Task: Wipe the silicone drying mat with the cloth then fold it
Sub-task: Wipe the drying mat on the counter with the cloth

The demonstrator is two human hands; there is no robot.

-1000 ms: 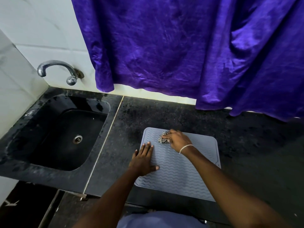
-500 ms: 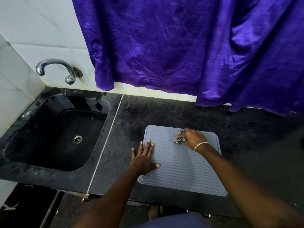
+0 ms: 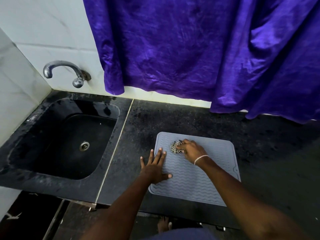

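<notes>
A grey silicone drying mat (image 3: 216, 161) with a wavy ribbed pattern lies flat on the black counter. My right hand (image 3: 191, 150) presses a bunched black-and-white checked cloth (image 3: 175, 147) against the mat's far left part. Most of the cloth is hidden under the fingers. My left hand (image 3: 155, 168) lies flat, fingers spread, across the mat's left edge, with the thumb on the mat and the outer fingers on the counter.
A black sink (image 3: 69, 144) with a chrome tap (image 3: 64, 70) is set into the counter (image 3: 268, 153) at the left. A purple curtain (image 3: 199, 49) hangs over the back wall and touches the counter at the far right. The counter's front edge runs just below the mat.
My right hand has slid the cloth back leftward across the mat's far part, after sweeping right half a second ago. My left hand has stayed pressed on the mat's left edge.
</notes>
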